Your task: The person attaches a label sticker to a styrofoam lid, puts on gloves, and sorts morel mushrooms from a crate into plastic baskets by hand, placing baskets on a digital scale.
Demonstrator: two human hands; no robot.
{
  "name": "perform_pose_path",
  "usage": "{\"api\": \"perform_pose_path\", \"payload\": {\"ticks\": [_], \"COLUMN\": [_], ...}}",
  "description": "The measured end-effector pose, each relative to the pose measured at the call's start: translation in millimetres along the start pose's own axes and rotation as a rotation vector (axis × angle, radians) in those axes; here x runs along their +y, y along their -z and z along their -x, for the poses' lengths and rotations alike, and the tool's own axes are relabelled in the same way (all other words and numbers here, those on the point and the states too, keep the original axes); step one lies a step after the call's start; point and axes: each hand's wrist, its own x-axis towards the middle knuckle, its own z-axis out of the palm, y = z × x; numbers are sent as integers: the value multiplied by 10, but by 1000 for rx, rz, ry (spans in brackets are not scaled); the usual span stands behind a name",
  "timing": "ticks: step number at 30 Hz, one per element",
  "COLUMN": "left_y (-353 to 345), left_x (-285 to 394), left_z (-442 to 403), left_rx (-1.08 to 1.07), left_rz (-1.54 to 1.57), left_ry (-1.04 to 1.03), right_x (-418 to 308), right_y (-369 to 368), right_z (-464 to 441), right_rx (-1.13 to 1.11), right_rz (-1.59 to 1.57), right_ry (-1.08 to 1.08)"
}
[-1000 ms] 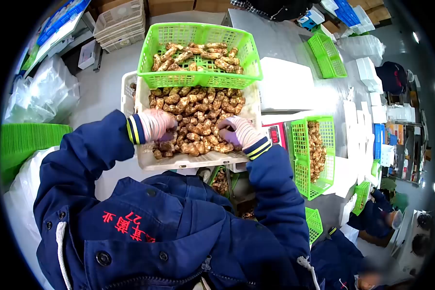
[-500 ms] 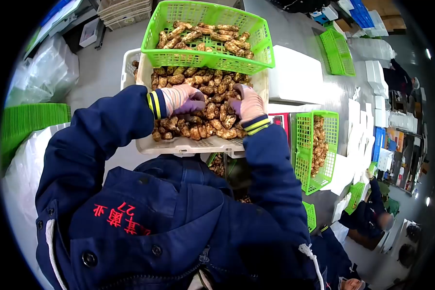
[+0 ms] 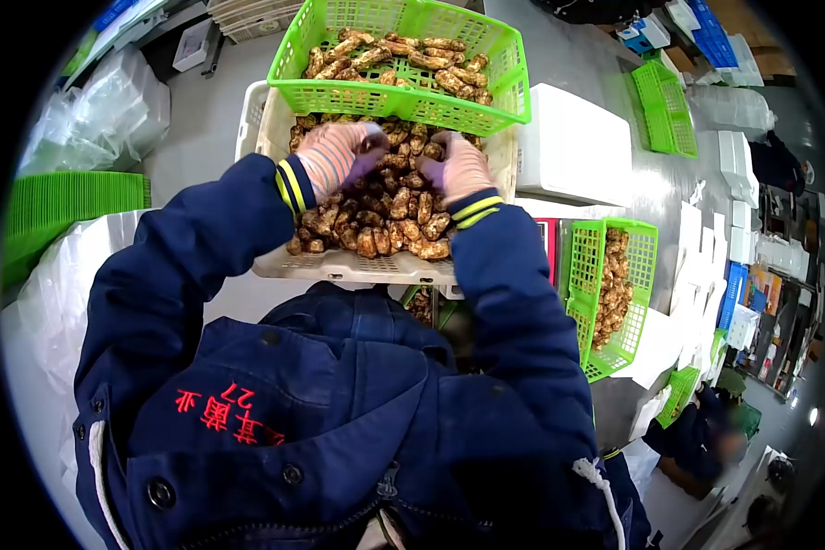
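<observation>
Brown and white stubby mushrooms fill a pale plastic crate in front of me. My left hand, in a striped glove with purple fingertips, is over the left part of the pile; motion blurs its bent fingers. Opposite it, my gloved right hand has its fingers curled in against the mushrooms, and what lies between them is hidden. A green basket with longer mushrooms rests across the crate's far end, just beyond both hands.
To the right are a white foam box, a red-edged device and a green basket of mushrooms. Another green basket stands farther off. Stacked green baskets and plastic bags are at left. A co-worker is at lower right.
Both hands have moved slightly away from me over the pile, nearer the green basket. My right hand has shifted a little left. The view has shifted slightly.
</observation>
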Motion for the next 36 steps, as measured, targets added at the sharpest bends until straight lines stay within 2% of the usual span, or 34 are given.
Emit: {"api": "perform_pose_path", "payload": {"ticks": [1, 2, 3, 4, 5, 6, 7, 9, 10, 11, 13, 14, 15, 17, 19, 21, 23, 25, 26, 27, 28, 29, 31, 32, 34, 35, 36], "left_y": [30, 21, 13, 3, -62, -88, -135, -169, -108, -57, 137, 266, 416, 672, 799, 778, 709, 347, 205, 37, -125, -259, -425, -400, -234, -115, 36], "left_x": [94, 126, 157, 188, 318, 142, 11, 78, 151, 127, 388, 320, 295, 462, 312, 379, 209, 508, 109, 360, 406, 218, -38, 13, 164, 296, 309], "left_z": [-104, -117, -129, -140, -133, -196, -297, -303, -251, -274, -23, 15, 47, 224, 306, 392, 198, 98, -196, -83, -69, -202, -347, -310, -179, -48, 27], "left_rx": [84, -55, -110, -63, -149, -107, -60, -72, -135, -175, -285, -289, -445, -568, -594, -493, -485, -353, -361, -301, -237, -234, -206, -252, -307, -298, -288], "left_rz": [437, 41, -500, -887, -1053, -1352, -1404, -1432, -1387, -1403, -1309, -1099, -728, -175, 465, 725, 560, -82, -343, -771, -1182, -1409, -1469, -1516, -1351, -1253, -1088], "left_ry": [347, 161, -72, -303, -247, -526, -518, -448, -451, -376, -310, -300, -295, 137, 109, 128, -2, 192, -191, -331, -476, -476, -515, -530, -442, -390, -416], "right_x": [40, 197, 269, 348, 286, 290, 406, 116, 124, -163, -183, -148, -84, 69, -19, 107, 46, 18, 48, 65, 46, 120, 238, 188, 103, 353, 259], "right_y": [124, 180, 175, 237, 324, 272, 115, 54, -93, -31, -159, -202, -210, -100, 236, 395, 446, 454, 416, 382, 343, 268, 161, 182, 229, 44, 86], "right_z": [33, 11, 63, 111, 174, 135, 13, -104, -221, -170, -302, -335, -342, -356, -84, 94, 222, 210, 145, 98, 81, 30, -7, 23, 46, -29, -3], "right_rx": [-159, -179, -200, -198, -195, -181, -172, -188, 23, 96, 5, 12, 16, -65, -334, -346, -272, -195, -190, -183, -49, -35, 1, -54, -204, -21, -8], "right_rz": [-429, -509, -1056, -1166, -1275, -1182, -1008, -555, -25, 354, 419, 459, 451, 5, -769, -1150, -1221, -1291, -1101, -911, -606, -542, -397, -358, -201, -12, 93], "right_ry": [-40, 22, -4, -92, -180, -176, -94, -182, 15, -20, -11, 16, 15, 19, -243, -107, -114, -110, -102, -95, 29, -15, 93, 33, -161, 120, 182]}}
